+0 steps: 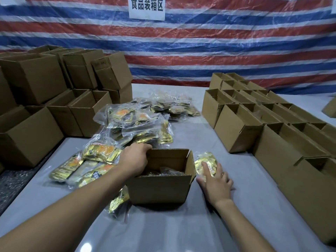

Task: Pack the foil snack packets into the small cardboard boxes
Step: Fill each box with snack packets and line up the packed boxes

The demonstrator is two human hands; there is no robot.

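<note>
An open small cardboard box stands on the grey table in front of me, with foil packets lying in its bottom. My left hand reaches over the box's left rim, its fingers down inside and hidden. To the right of the box, my right hand lies with straight fingers on a gold foil packet that rests on the table. A heap of gold foil packets in clear bags lies left of and behind the box. One packet sticks out from under the box's left corner.
Stacks of empty cardboard boxes fill the left side. Rows of open boxes line the right edge of the table. More bagged packets lie further back. A striped tarp with a white sign hangs behind.
</note>
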